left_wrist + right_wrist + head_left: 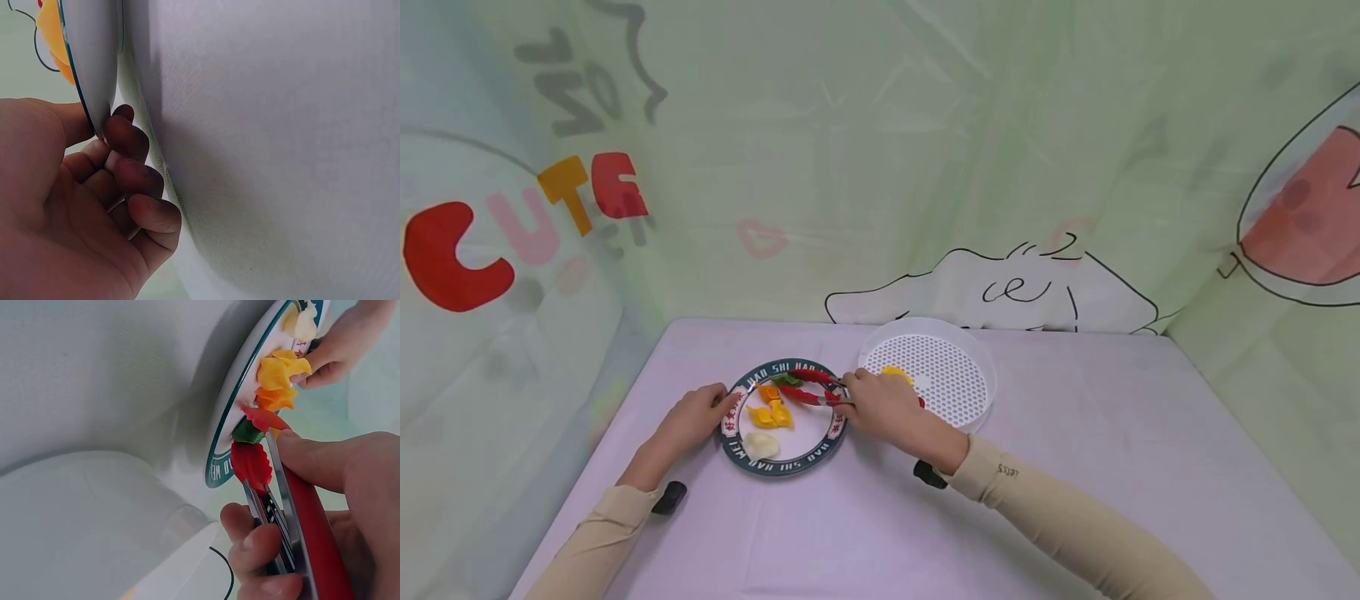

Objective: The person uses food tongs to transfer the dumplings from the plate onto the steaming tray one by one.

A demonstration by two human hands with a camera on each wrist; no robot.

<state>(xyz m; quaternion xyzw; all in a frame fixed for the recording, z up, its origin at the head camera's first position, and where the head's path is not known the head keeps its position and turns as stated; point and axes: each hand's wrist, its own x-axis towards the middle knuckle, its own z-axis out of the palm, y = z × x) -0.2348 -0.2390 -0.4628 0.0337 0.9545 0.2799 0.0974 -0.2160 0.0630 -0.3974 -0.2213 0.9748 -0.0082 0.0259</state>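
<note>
My left hand (698,414) pinches the left rim of a round plate (772,471) with a dark green patterned border, thumb above and fingertips under the edge. On the plate lie a white dumpling-shaped piece (761,446), yellow ones (771,415), an orange one (768,392) and a green one (787,379). My right hand (887,406) grips a pair of metal tongs (303,519) with red handles and red scalloped tips. The tongs' tips (251,465) are spread on either side of the green piece (248,432), over the plate.
Just right of the plate stands a round white tray (988,387) with a perforated bottom and raised wall. A yellow piece (897,373) lies in it, partly hidden behind my right hand. A pale cloth covers the table (1075,467), and printed curtains (850,167) rise behind.
</note>
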